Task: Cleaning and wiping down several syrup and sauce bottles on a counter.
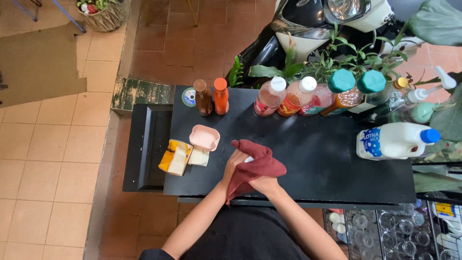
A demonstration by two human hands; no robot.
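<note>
Head view: both hands, left hand [234, 161] and right hand [263, 184], pinch a dark red cloth [257, 163] around a small white object [248, 159] above the black surface [317, 159]; best rubbed with a firm, steady grip.

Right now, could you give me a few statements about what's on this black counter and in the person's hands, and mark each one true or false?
1. Both hands, the left hand and the right hand, are at a dark red cloth. True.
2. The white milk jug stands upright. False: it lies on its side, its blue cap pointing right.
3. A brown bottle and an orange bottle stand side by side at the back of the black counter. True.
4. The pink dish sits at the counter's right end. False: it is left of the hands, beside a yellow packet.
5. Two bottles have teal caps. True.
</note>
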